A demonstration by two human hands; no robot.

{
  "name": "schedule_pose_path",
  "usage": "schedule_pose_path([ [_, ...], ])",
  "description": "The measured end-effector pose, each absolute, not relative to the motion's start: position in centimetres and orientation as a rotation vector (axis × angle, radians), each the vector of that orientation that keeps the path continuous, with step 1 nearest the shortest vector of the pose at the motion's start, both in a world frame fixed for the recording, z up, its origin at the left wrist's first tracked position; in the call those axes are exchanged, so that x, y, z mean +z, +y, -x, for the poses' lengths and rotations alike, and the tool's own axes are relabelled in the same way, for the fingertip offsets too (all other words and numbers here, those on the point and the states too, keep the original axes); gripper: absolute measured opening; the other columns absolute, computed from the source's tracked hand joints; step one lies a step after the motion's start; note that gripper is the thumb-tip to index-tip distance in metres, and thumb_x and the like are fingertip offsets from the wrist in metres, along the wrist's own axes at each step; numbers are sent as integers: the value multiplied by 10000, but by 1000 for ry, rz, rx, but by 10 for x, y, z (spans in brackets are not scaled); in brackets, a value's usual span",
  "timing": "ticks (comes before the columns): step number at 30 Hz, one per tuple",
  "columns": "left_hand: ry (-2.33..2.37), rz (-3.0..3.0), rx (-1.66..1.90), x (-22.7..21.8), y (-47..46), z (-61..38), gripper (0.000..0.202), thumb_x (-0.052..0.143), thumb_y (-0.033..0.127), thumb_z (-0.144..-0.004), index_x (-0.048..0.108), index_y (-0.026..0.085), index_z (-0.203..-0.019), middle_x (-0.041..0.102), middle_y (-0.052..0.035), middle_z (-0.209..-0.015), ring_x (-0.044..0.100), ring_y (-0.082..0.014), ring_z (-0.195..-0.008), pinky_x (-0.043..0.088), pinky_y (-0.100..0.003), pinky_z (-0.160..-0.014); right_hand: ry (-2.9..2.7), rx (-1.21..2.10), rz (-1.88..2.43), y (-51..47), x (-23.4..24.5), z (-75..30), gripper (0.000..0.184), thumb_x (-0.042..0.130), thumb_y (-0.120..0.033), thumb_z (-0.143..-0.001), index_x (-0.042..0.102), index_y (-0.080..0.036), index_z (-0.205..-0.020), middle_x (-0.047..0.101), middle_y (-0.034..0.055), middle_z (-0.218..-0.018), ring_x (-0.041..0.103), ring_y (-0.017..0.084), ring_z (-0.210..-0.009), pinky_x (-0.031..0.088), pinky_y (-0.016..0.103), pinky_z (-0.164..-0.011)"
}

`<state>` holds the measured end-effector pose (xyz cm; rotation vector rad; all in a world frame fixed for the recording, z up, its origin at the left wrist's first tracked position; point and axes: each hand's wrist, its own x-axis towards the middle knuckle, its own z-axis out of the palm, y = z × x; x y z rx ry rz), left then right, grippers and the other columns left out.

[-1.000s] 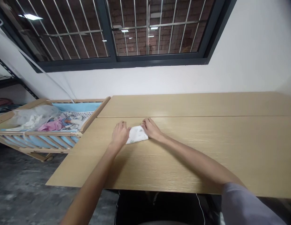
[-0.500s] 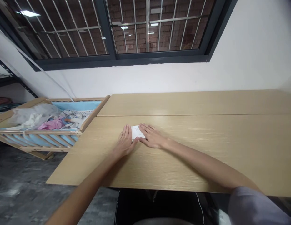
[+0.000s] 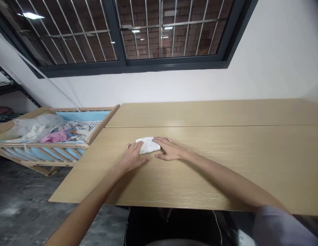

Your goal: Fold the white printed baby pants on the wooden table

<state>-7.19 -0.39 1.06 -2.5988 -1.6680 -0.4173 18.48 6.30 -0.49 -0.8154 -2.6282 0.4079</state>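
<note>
A small folded white cloth (image 3: 148,145) with a faint print lies on the light wooden table (image 3: 225,160), a little left of its middle. My left hand (image 3: 132,157) rests flat on the table at the cloth's near left edge, fingers stretched out and touching it. My right hand (image 3: 167,149) lies flat over the cloth's right side, fingers spread and pointing left. Neither hand grips anything.
A wooden baby cot (image 3: 46,143) with blue lining stands against the table's left end, holding a heap of white and pink clothes (image 3: 50,131). A white wall and a barred window (image 3: 128,30) run behind the table. Grey floor lies on the left.
My hands went from pinching the cloth's edges to pressing flat on it. Since then my left hand has slid back toward me and more of the folded cloth shows.
</note>
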Motion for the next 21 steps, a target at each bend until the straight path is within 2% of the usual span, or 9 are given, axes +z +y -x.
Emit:
schedule_pose_path([
  [2,-1725,2563,-463,10,3,71,592,636,384,-856,510,142,-1381,605,-180,-1387,540,-352,-1293,372,-512,-1094,-2560,460,851,68,-11,-179,751,631,-440,-888,338,-191,-1533,429,176,-1553,404,346,-1420,306,550,-1147],
  [4,-1763,2517,-521,13,9,69,457,569,220,-847,583,145,-1298,659,-162,-1309,589,-319,-1233,390,-485,-1082,-2450,489,906,73,-13,-172,598,599,-284,-879,438,-193,-1447,543,155,-1449,490,319,-1342,344,521,-1113],
  [6,-1792,2465,-571,21,12,66,383,510,160,-846,641,158,-1206,676,-148,-1271,604,-307,-1201,402,-479,-1066,-2333,528,975,77,-8,-165,479,572,-190,-850,526,-192,-1326,652,125,-1275,579,293,-1212,385,496,-1066],
  [8,-1830,2392,-625,35,9,63,324,485,185,-866,676,179,-1128,678,-140,-1238,602,-315,-1185,422,-487,-1041,-2207,647,1018,80,4,-160,426,585,-190,-834,539,-195,-1258,690,87,-1116,633,257,-1051,448,451,-984],
  [11,-2008,2364,-897,59,-5,58,269,511,279,-882,663,196,-1088,710,-102,-1109,648,-275,-1071,498,-417,-941,-1985,961,967,82,33,-160,521,634,-245,-822,448,-196,-1307,663,40,-994,637,202,-902,513,352,-835],
  [13,-2208,2387,-1178,68,-18,55,330,579,351,-857,602,189,-1144,730,-57,-978,689,-230,-917,538,-348,-816,-1868,1153,935,82,53,-163,610,658,-266,-820,384,-202,-1361,640,15,-937,636,184,-861,521,307,-761],
  [15,-2385,2368,-1360,68,-29,51,477,641,401,-821,521,170,-1220,723,-21,-864,696,-210,-781,537,-319,-714,-1839,1290,986,84,68,-166,660,694,-268,-805,379,-206,-1381,631,-2,-878,640,178,-807,517,286,-699],
  [18,-2527,2325,-1264,53,-41,42,590,652,422,-827,436,137,-1296,695,0,-768,690,-218,-716,515,-323,-680,-1924,1344,1134,91,73,-165,658,771,-257,-756,463,-187,-1333,646,10,-869,642,175,-761,506,271,-649],
  [21,-2548,2376,-894,37,-47,31,528,587,394,-893,430,116,-1313,723,-68,-860,708,-264,-829,504,-350,-725,-2055,1316,1189,103,57,-159,600,815,-248,-733,537,-153,-1257,666,31,-894,638,167,-747,506,272,-657],
])
